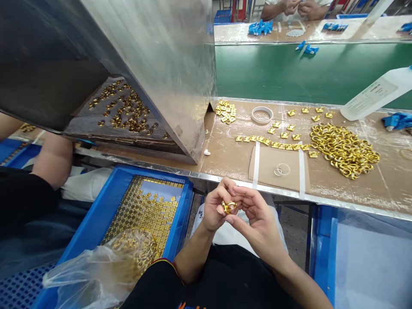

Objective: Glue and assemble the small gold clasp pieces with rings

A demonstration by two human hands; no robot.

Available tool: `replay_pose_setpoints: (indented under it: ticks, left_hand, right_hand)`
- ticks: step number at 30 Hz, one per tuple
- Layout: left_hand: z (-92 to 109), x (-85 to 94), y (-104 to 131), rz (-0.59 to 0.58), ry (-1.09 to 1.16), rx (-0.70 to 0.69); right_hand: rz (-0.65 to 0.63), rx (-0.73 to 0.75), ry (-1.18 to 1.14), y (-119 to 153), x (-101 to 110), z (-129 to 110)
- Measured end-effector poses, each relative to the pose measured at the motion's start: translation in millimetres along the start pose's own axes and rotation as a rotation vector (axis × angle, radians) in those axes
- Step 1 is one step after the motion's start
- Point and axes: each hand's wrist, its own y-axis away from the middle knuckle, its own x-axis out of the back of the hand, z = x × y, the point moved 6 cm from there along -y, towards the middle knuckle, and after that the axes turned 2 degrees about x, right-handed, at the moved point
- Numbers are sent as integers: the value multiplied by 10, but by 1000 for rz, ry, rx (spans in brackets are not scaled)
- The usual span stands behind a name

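Note:
Both hands meet over my lap, just in front of the bench edge. My left hand (216, 206) has its fingers closed on a small gold piece (229, 207). Close against it on the right is my right hand (254, 212), its thumb and fingertips also at the gold piece; its other fingers are curved. Beyond them, a cardboard pad (273, 169) taped to the bench bears clear rings (283, 169). A row of gold square pieces (282, 146) lies behind the pad, and a heap of gold rings (346, 150) is on its right.
A metal hood (167, 64) stands at left over gold parts (128, 111). Below it are a blue tray (189, 193) of gold pieces and a plastic bag (106, 266). A white bottle (376, 94) leans at right. Another person's hands (299, 8) show across the green belt (273, 73).

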Motion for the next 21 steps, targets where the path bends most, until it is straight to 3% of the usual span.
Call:
replay_pose_setpoints:
  ticks: [12,21]
  left_hand:
    - [-76,82,-4,-40,7,-9]
    - [-151,-59,27,17,137,203]
  right_hand:
    - [6,3,19,-35,66,-20]
    - [-4,63,28,-75,49,-85]
